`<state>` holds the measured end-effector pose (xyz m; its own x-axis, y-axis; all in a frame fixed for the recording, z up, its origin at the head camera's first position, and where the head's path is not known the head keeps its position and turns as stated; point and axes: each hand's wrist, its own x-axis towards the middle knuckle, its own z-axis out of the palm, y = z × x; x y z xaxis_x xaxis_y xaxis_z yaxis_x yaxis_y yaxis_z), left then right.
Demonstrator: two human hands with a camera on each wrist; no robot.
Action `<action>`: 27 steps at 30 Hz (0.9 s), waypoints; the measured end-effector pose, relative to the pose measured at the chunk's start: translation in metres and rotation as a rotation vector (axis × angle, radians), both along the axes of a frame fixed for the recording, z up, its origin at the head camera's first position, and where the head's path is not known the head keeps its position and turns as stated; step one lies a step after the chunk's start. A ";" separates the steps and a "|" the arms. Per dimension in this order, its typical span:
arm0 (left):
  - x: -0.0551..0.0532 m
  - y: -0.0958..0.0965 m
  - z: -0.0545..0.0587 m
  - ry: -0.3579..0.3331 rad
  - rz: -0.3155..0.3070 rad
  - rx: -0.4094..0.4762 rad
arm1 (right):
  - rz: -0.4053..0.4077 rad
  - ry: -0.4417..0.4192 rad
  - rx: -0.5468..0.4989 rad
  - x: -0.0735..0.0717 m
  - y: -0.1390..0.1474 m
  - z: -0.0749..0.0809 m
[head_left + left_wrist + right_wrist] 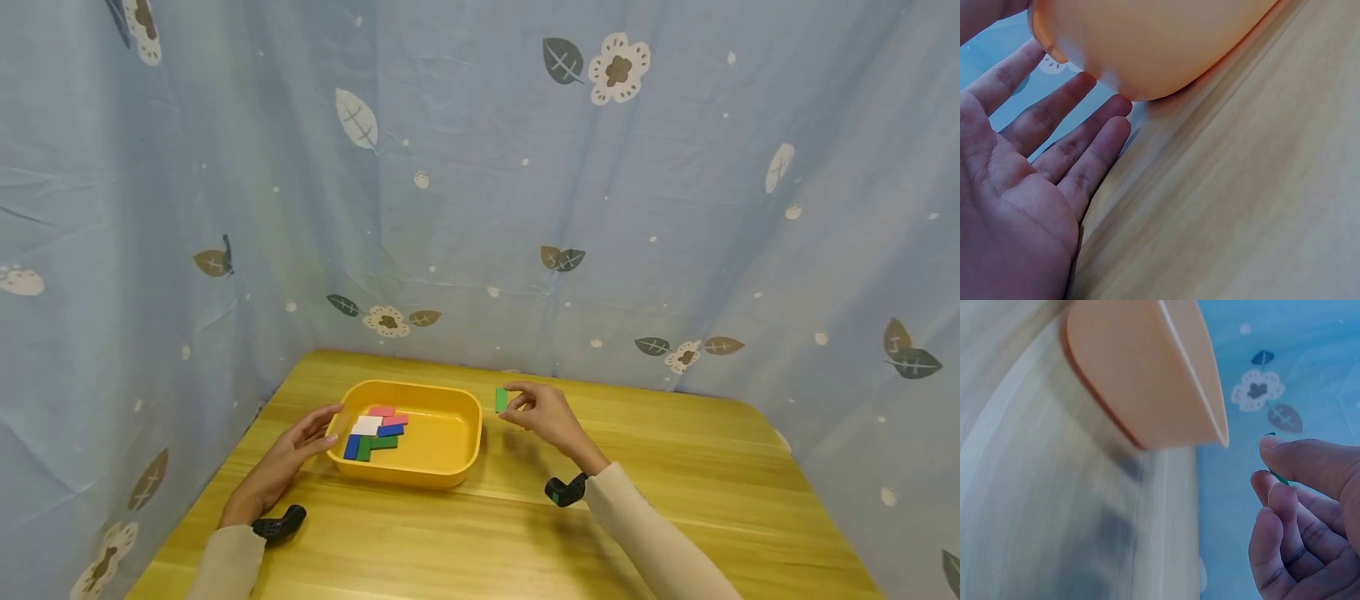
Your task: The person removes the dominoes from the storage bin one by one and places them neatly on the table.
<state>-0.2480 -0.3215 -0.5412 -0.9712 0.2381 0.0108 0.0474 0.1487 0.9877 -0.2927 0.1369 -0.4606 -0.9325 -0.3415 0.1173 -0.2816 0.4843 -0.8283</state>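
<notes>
A yellow plastic tray [442,472] stands on the table, several small flat tiles lying in its left half: pink [395,420], white [367,426], blue [351,447] and dark green [384,442]. At the tray's left end is my left hand [288,451], its fingers extended and fingertips right at the wall [1147,50]. To the right of the tray, my right hand [546,416] pinches a green tile [501,400] between thumb and fingers, above the table. From the right wrist, only slivers of that tile [1280,477] show behind the fingertips.
The wooden table [420,542] reaches back to a blue curtain [480,167] printed with flowers and leaves, which also hangs along the left and right sides. Black wrist devices sit on the left wrist [281,524] and the right wrist [566,490].
</notes>
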 end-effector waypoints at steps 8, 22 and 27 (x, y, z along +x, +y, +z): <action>0.000 0.002 -0.001 0.001 0.003 0.000 | -0.053 -0.003 0.008 0.000 0.029 -0.002; 0.004 0.003 0.000 -0.027 0.024 -0.006 | -0.161 -0.029 0.016 0.003 0.086 -0.013; 0.004 0.005 0.002 -0.040 0.027 0.003 | -0.204 -0.003 0.037 0.002 0.105 -0.020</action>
<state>-0.2438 -0.3170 -0.5395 -0.9770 0.2115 -0.0273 0.0040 0.1465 0.9892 -0.2909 0.2415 -0.4805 -0.9832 -0.1493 0.1051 -0.1717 0.5612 -0.8097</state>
